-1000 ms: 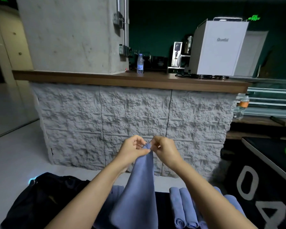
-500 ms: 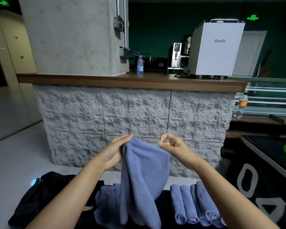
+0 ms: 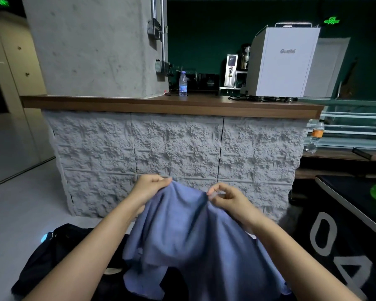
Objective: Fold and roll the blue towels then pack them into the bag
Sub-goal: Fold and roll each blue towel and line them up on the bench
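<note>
A soft blue cloth towel [image 3: 189, 235] hangs in the air in front of the person, held up by its top edge between both hands. That edge runs side to side and sags a little in the middle, and the rest of the cloth falls in loose folds down toward the body. The left hand [image 3: 149, 189] has its fingers curled over the left end of the edge and clasps the cloth. The right hand [image 3: 230, 200] pinches the right end between thumb and forefinger, with the other fingers loosely bent and touching nothing. The hands sit at about the same height and some way apart, so the towel is only partly spread, and neither is clearly nearer to it. A black fabric bag [image 3: 50, 255] lies low on the left, below the left forearm, so that arm seems better placed for packing. Folding looks barely begun. The next move likely turns on bringing the two held ends together.
</note>
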{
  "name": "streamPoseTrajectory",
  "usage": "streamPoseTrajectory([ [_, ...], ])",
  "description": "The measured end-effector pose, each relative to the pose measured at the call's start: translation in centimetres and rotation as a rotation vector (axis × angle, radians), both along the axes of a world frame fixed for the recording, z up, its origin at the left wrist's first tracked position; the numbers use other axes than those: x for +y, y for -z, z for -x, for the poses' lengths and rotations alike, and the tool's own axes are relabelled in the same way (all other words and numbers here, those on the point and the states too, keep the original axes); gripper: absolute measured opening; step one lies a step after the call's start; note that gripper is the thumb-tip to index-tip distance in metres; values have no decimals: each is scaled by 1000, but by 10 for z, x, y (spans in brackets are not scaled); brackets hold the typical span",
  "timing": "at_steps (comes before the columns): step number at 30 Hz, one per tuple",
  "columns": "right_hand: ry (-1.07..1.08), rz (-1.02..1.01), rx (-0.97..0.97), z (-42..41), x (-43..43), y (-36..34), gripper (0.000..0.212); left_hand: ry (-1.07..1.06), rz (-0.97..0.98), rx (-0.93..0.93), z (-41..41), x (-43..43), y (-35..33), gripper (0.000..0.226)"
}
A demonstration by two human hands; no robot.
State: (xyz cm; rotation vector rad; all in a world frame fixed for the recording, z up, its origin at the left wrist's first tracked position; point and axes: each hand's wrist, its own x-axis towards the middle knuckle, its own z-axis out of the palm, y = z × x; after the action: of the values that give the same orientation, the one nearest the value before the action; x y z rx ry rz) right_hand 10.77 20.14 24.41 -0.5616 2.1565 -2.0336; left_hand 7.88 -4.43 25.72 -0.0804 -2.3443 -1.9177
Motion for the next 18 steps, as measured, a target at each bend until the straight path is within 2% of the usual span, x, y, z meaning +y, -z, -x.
streamPoseTrajectory([
  [3,38,150,-72,-7,-24,-13,19,92,-38,-40,-10,27,0,21],
  [5,12,115,-25,-10,-32,-20,25,140,-79,-38,-12,38,0,17],
  [7,104,-61,142,-10,-34,-23,26,185,-65,-9,-15,40,0,23],
  [9,263,-320,352,-7,-33,-24,14,247,-13,-2,-15,39,3,33],
  [11,372,-626,623,-3,-31,-23,4,278,17,15,-17,42,6,24],
  [13,317,-804,809,3,-26,-25,9,295,21,42,-20,44,6,19],
  [16,36,-769,700,9,-21,-32,15,287,13,73,-19,44,9,12],
  [18,-7,-737,622,12,-20,-32,20,202,15,77,-16,44,17,11],
])
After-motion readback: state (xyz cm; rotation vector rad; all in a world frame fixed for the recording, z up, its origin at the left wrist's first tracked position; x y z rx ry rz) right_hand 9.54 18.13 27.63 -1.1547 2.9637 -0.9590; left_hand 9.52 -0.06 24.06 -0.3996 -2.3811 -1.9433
